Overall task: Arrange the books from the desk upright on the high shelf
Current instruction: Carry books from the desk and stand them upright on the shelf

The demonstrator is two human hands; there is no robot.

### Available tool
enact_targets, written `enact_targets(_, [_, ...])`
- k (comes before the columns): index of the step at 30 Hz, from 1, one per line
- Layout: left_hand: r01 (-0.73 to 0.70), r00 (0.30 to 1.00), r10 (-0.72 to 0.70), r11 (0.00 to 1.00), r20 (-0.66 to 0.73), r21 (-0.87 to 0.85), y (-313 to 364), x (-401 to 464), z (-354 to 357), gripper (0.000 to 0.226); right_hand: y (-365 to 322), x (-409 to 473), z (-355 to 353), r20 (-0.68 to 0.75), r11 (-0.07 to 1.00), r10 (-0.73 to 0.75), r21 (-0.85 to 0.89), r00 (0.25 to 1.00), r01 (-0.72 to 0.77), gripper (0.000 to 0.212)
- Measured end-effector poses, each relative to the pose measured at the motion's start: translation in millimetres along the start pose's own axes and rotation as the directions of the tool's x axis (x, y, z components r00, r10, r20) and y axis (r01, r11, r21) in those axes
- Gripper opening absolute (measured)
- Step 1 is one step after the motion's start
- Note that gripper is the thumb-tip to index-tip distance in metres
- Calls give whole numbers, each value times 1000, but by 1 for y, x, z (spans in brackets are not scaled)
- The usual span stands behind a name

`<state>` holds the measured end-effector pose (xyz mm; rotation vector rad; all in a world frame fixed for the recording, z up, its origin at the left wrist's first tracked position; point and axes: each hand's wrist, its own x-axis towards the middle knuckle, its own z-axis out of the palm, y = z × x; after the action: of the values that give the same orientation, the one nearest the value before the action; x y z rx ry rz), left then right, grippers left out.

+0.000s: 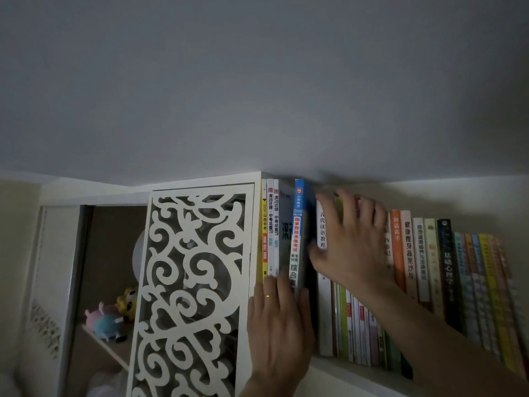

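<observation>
- A dim room: grey ceiling fills the upper half of the frame, and a white high shelf [357, 373] runs along the lower half, close under the ceiling.
- At lower left a white fretwork panel [194, 282] fronts a side compartment; behind it, at the far lower left, soft toys [110, 319] lie on a lower board.
- The books stand upright in a long row from the centre to the right edge. Just right of the panel are a yellow-spined book [264, 239] and two thin white ones, then a blue-spined book [297, 233], which stands a little proud of the row.
- The left hand [279, 322], at bottom centre, has its fingers straight and together, laid flat on the lower spines of this left group, beside the blue-spined book; a ring shows on one finger.
- The right hand [349, 242], centre right, has its fingers spread, reaching over the tops of the neighbouring books, thumb near a white-spined book [323, 224]. It seems to be pressing them rightward to keep a dark gap open.
- Handling, as a judgement: these are paperbacks, fairly stiff when shut, moderately light, with glossy covers that may slip. The blue-spined book is best pushed squarely on its spine, low and high together, so it does not tilt or buckle.
- Risk: the thin neighbours could lean into the gap if released.
</observation>
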<state>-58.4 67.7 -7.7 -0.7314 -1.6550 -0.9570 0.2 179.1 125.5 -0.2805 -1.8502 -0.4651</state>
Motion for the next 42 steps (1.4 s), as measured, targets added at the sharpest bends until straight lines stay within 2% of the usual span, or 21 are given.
enact_targets(3, [-65,995,68,997,-73,46,-9,20,5,61,1,-1,0,7,1000,-12,-11,1000,12,74])
enact_targets(7, [-180,983,180,984,-24,12,-27,30,18,68,-7,0,4,-7,1000,-17,-26,1000,17,62])
enact_targets(9, [-193,981,193,981,-25,-3,-30,35,25,73,-12,4,8,2,999,-20,-25,1000,20,59])
enact_targets(12, [-191,981,193,980,-21,50,-38,37,31,79,-26,8,16,-3,1000,-23,-8,1000,23,56])
enact_targets(16, [-277,961,276,953,24,121,-53,35,27,76,-49,8,23,-18,999,-4,36,1000,4,48])
enact_targets(19, [-201,971,180,971,155,130,-44,37,16,81,-46,6,15,83,997,2,73,997,-8,60])
enact_targets(20, [-206,966,180,970,184,132,-39,36,13,81,-42,1,8,104,995,8,100,995,-19,67])
enact_targets(22, [-296,944,264,942,199,155,-29,25,9,76,-34,-21,-15,79,985,37,166,996,-50,72])
enact_targets(24, [-406,911,388,902,136,145,-12,4,7,68,-22,-57,-42,9,977,68,203,998,-69,69])
enact_targets(26, [-434,895,424,900,142,48,17,-13,1,66,1,-92,-61,-10,967,144,216,990,-138,63])
enact_targets(29, [-457,863,471,882,184,-117,71,-21,2,70,58,-132,-64,29,926,363,102,931,-364,63])
enact_targets(30, [-498,832,518,855,199,-144,85,-23,9,68,78,-142,-64,128,904,414,60,901,-423,64])
enact_targets(32, [-559,779,576,817,250,-141,104,-26,26,66,112,-163,-68,447,887,399,34,801,-461,63])
enact_targets(33, [-552,778,562,825,282,-122,111,-28,32,65,123,-171,-74,564,880,354,68,746,-470,63])
enact_targets(34, [-520,797,530,846,291,-117,119,-32,37,66,135,-179,-84,607,883,317,91,729,-460,64])
enact_targets(36, [-472,836,496,868,236,-153,141,-40,38,66,157,-193,-111,514,907,320,77,796,-415,65])
enact_targets(37, [-490,834,519,853,190,-180,155,-44,36,65,165,-198,-127,447,916,324,70,834,-394,64])
enact_targets(39, [-547,787,597,791,155,-273,195,-49,30,65,189,-209,-158,377,935,318,29,870,-354,62])
enact_targets(42, [-512,713,650,740,265,-436,267,-56,27,66,228,-225,-213,343,934,353,-73,871,-350,56])
